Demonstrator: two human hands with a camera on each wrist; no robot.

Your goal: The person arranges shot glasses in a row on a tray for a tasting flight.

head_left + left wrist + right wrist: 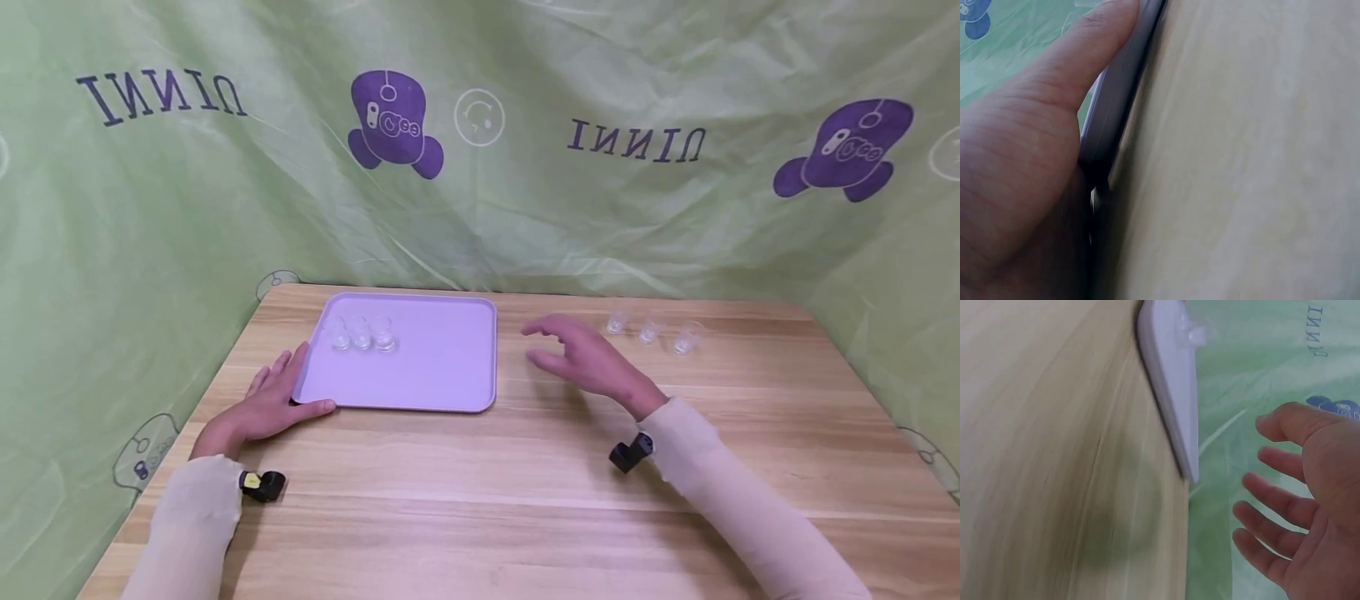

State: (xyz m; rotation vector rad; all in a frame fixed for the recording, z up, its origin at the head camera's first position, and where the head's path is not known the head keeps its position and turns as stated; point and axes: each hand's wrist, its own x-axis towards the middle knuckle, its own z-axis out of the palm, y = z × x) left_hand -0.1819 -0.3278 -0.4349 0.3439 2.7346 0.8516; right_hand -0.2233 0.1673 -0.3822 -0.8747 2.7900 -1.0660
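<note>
A light purple tray lies on the left half of the table. Three small clear cups stand in a row in its upper left part. My left hand rests against the tray's lower left corner, fingers along the left side and thumb on the front rim. In the left wrist view, the thumb lies along the tray's edge. My right hand hovers right of the tray, holding nothing, fingers loosely bent and apart from the thumb. Three more clear cups stand beyond it at the back right.
The wooden table reaches back to a green curtain with purple prints, which also hangs along both sides. A small black camera sits on each wrist, such as the right one.
</note>
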